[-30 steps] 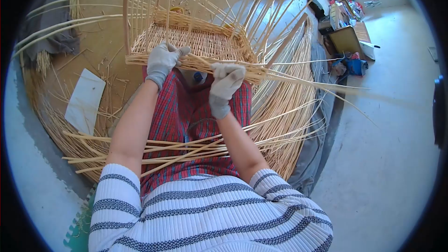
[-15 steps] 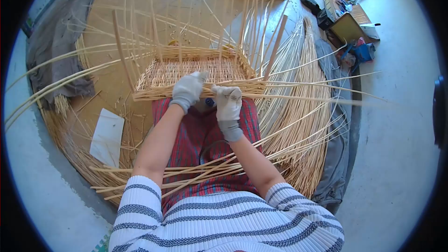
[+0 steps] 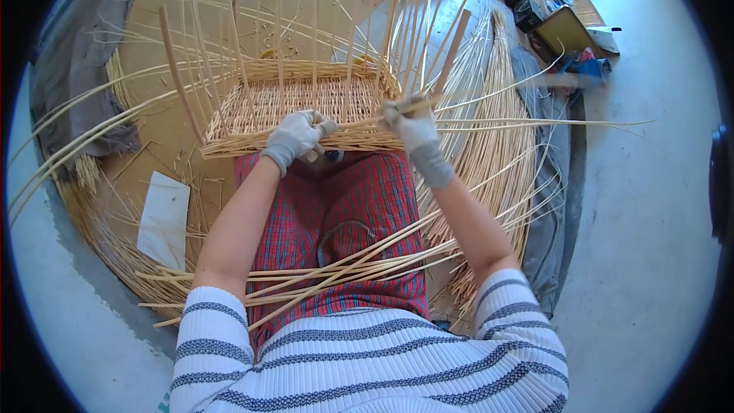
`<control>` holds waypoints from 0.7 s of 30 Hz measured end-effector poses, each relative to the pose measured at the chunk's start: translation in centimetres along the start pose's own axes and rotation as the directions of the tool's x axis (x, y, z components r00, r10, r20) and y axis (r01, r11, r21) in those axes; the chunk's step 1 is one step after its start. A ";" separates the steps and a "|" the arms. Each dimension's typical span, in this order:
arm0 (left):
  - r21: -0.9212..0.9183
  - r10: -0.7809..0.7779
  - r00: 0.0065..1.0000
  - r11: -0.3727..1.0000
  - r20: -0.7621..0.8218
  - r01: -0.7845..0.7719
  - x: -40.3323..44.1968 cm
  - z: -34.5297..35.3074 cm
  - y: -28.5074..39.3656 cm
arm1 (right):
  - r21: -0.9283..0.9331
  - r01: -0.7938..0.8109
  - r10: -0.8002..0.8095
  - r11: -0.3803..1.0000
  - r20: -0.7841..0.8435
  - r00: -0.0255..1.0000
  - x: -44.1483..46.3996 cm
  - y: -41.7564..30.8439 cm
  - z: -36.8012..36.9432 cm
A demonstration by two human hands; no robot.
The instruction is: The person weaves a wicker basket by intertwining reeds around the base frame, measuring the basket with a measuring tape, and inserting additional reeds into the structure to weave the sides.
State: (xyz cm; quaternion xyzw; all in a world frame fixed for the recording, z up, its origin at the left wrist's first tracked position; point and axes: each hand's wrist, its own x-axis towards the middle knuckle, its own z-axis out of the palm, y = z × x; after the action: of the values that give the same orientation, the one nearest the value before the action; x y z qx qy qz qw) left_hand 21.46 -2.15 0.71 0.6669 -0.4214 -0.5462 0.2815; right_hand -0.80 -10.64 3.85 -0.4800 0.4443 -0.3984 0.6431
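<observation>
A half-woven wicker basket (image 3: 306, 104) with tall upright stakes rests at my knees, its near wall facing me. My gloved left hand (image 3: 297, 139) is closed on that near wall, thumb and fingers pinching the weave. To its right, my gloved right hand (image 3: 414, 127) grips a pale wicker rod (image 3: 489, 96) just above the basket's near right corner; the rod is partly smeared by motion. A thick corner stake (image 3: 453, 53) rises beside the right hand, and another stake (image 3: 180, 75) stands at the left corner. The fingertips of both hands are partly hidden.
Several loose rods (image 3: 336, 269) lie across my lap. On the right a large bundle of willow rods (image 3: 489, 145) lies on a grey cloth (image 3: 554, 183). A white board (image 3: 164, 218) is on the floor at left, and a cluttered box (image 3: 562, 34) stands at the far right.
My right hand has moved right and up along the near wall with the rod, away from the left hand. The left hand and basket appear slightly further left in view.
</observation>
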 end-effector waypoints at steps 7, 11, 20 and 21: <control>0.073 -0.055 0.957 0.994 -0.286 0.080 -0.3 1.5 0.1 | -0.690 0.649 -0.488 0.319 0.468 0.737 9.9 -4.9 10.9; 0.076 -0.112 0.946 0.987 -0.304 0.141 0.9 1.7 -0.2 | 0.069 0.638 -0.635 0.767 -0.056 0.770 11.8 -4.6 17.8; -0.097 -0.071 0.968 0.994 -0.240 0.048 0.4 0.8 -0.2 | 0.559 0.528 -0.574 0.640 -0.109 0.811 0.6 3.8 0.9; -0.114 0.065 0.971 0.989 -0.230 -0.093 1.7 0.6 -1.7 | 0.457 0.622 -0.620 0.636 -0.177 0.764 -1.2 2.9 0.7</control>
State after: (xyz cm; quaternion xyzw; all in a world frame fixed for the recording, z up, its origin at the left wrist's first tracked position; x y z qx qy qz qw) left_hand 21.35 -2.79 -1.74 0.6885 -0.3782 -0.4805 0.3900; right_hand -0.22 -8.67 1.32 -0.4232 0.1375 -0.6944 0.5655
